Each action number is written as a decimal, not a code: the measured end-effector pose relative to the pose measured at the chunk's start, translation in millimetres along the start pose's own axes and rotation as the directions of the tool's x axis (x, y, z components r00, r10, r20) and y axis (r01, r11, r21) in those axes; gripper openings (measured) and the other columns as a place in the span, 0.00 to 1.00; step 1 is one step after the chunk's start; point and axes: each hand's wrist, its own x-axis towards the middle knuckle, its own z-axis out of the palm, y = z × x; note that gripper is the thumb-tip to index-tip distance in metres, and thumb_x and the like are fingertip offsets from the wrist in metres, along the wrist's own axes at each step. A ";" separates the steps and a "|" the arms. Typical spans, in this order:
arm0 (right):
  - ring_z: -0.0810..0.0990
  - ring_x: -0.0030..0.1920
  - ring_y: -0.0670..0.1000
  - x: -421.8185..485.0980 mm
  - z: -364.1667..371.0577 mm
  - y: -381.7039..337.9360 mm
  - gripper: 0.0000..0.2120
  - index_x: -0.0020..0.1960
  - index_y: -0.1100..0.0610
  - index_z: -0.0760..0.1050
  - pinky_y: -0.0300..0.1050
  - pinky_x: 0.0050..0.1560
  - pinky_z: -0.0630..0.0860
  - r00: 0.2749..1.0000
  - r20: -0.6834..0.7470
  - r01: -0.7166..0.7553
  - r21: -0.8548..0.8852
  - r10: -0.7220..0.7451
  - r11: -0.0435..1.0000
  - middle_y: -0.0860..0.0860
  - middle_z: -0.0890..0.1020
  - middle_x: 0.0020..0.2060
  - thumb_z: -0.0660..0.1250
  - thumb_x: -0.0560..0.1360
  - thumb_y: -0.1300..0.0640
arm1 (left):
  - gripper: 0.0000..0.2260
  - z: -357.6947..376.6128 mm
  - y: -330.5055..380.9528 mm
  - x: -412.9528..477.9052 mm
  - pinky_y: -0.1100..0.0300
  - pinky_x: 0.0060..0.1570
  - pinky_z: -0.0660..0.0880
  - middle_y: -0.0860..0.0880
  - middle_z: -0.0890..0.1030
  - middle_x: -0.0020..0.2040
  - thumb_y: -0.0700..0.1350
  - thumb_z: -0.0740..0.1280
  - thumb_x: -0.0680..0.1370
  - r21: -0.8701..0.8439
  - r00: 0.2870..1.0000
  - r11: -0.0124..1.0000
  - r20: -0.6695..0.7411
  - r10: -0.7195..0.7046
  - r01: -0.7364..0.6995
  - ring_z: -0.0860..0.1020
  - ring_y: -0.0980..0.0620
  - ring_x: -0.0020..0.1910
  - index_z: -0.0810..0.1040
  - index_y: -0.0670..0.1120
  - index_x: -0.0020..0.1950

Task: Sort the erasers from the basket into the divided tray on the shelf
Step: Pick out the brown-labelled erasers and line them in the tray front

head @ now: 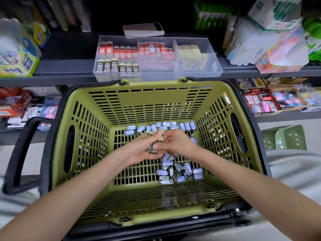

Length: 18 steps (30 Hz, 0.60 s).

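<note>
An olive-green basket (152, 100) stands below the shelf, with several blue-sleeved erasers (173, 126) along its far floor and another heap (178, 171) nearer to me. My left hand (140, 148) is cupped around several dark-sleeved erasers (152, 148) over the basket floor. My right hand (175, 141) pinches one eraser (159, 140) right against the left hand's bundle. On the shelf sits a clear divided tray (218, 67) with orange, black 2B, red-white and cream erasers in separate compartments.
A white phone-like device (143, 29) lies behind the tray. Glue boxes (19, 61) stand at the shelf's left, packaged goods (271, 44) at its right. Lower shelves hold more stationery (271, 100). A pale green basket (284, 138) sits on the floor at right. The basket's black handle (19, 153) folds out left.
</note>
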 end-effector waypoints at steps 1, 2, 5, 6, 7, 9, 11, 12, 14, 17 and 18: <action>0.72 0.23 0.41 -1.5 -3.6 2.4 0.10 0.36 0.57 0.74 0.31 0.23 0.66 0.999 0.043 0.002 -0.029 -0.001 1.000 0.56 0.80 0.32 0.75 0.68 0.57 | 0.28 -0.9 0.7 -0.6 0.63 0.30 0.77 0.43 0.83 0.37 0.55 0.71 0.68 0.030 1.000 1.000 -0.023 -0.009 0.009 0.81 0.50 0.33 0.73 0.38 0.60; 0.72 0.24 0.40 -3.9 -7.6 7.0 0.08 0.38 0.56 0.77 0.31 0.25 0.66 0.994 0.111 -0.005 -0.086 0.014 0.996 0.53 0.80 0.32 0.75 0.69 0.56 | 0.29 -3.1 -0.3 0.1 0.64 0.27 0.74 0.44 0.82 0.37 0.55 0.70 0.68 0.074 0.999 0.997 -0.052 -0.018 0.022 0.78 0.52 0.30 0.71 0.38 0.62; 0.77 0.36 0.43 -11.6 -15.4 36.8 0.06 0.47 0.57 0.81 0.34 0.39 0.72 0.951 0.283 0.022 -0.458 0.122 0.889 0.52 0.83 0.41 0.72 0.71 0.58 | 0.30 -10.9 -7.6 0.6 0.67 0.24 0.70 0.44 0.79 0.36 0.55 0.69 0.68 0.159 0.993 0.985 -0.103 -0.051 0.067 0.73 0.54 0.27 0.68 0.39 0.63; 0.78 0.41 0.45 -12.7 -14.7 48.3 0.08 0.51 0.57 0.80 0.35 0.44 0.70 0.939 0.309 0.055 -0.574 0.154 0.817 0.52 0.84 0.47 0.71 0.72 0.60 | 0.29 -13.4 -9.3 1.5 0.67 0.24 0.69 0.44 0.78 0.35 0.54 0.69 0.67 0.159 0.992 0.984 -0.108 -0.062 0.078 0.72 0.54 0.26 0.69 0.39 0.61; 0.78 0.46 0.47 -12.9 -12.7 58.3 0.12 0.54 0.57 0.79 0.35 0.45 0.69 0.928 0.331 0.102 -0.663 0.168 0.742 0.52 0.83 0.51 0.71 0.72 0.60 | 0.28 -15.1 -9.7 1.9 0.67 0.24 0.69 0.44 0.78 0.34 0.54 0.69 0.67 0.158 0.991 0.984 -0.110 -0.070 0.087 0.72 0.55 0.26 0.69 0.38 0.60; 0.78 0.53 0.50 -8.7 -6.5 70.8 0.17 0.58 0.56 0.78 0.38 0.47 0.68 0.905 0.392 0.226 -0.773 0.166 0.593 0.50 0.82 0.54 0.72 0.70 0.58 | 0.26 -17.6 -8.7 2.6 0.67 0.25 0.71 0.44 0.78 0.35 0.52 0.70 0.70 0.130 0.990 0.987 -0.113 -0.082 0.096 0.73 0.54 0.28 0.68 0.38 0.60; 0.76 0.55 0.52 -2.8 0.2 76.5 0.16 0.57 0.55 0.78 0.41 0.47 0.69 0.880 0.444 0.330 -0.828 0.170 0.454 0.51 0.82 0.52 0.73 0.69 0.57 | 0.24 -21.0 -5.9 2.0 0.66 0.26 0.72 0.44 0.78 0.36 0.49 0.71 0.71 0.102 0.991 0.991 -0.107 -0.076 0.087 0.73 0.54 0.29 0.68 0.38 0.59; 0.75 0.55 0.53 -0.3 2.7 77.9 0.15 0.55 0.56 0.78 0.43 0.48 0.70 0.872 0.460 0.362 -0.836 0.167 0.411 0.52 0.82 0.51 0.73 0.69 0.56 | 0.23 -22.6 -3.8 0.8 0.67 0.27 0.72 0.45 0.78 0.36 0.48 0.72 0.70 0.124 0.993 0.989 -0.099 -0.065 0.077 0.73 0.54 0.29 0.70 0.38 0.58; 0.74 0.55 0.53 2.2 3.9 78.4 0.11 0.51 0.57 0.79 0.45 0.49 0.72 0.877 0.455 0.370 -0.846 0.156 0.385 0.53 0.81 0.49 0.71 0.70 0.54 | 0.19 -25.3 1.4 -2.9 0.68 0.25 0.70 0.47 0.78 0.34 0.46 0.74 0.68 0.244 0.994 0.968 -0.108 -0.029 0.055 0.74 0.55 0.29 0.74 0.39 0.54; 0.77 0.45 0.52 2.2 -7.4 68.0 0.10 0.51 0.58 0.74 0.43 0.42 0.73 0.937 0.330 0.188 -0.758 0.118 0.624 0.53 0.80 0.44 0.64 0.77 0.51 | 0.12 -28.8 15.1 -7.2 0.68 0.22 0.67 0.47 0.78 0.34 0.45 0.73 0.72 0.409 0.974 0.913 -0.205 0.093 -0.001 0.74 0.56 0.27 0.76 0.41 0.50; 0.78 0.42 0.52 2.4 -13.3 60.3 0.10 0.52 0.58 0.71 0.45 0.40 0.76 0.951 0.279 0.078 -0.625 0.129 0.777 0.53 0.79 0.43 0.62 0.78 0.51 | 0.11 -29.4 21.3 -8.5 0.68 0.21 0.67 0.47 0.78 0.33 0.45 0.73 0.73 0.403 0.966 0.915 -0.222 0.130 -0.030 0.75 0.56 0.26 0.76 0.42 0.49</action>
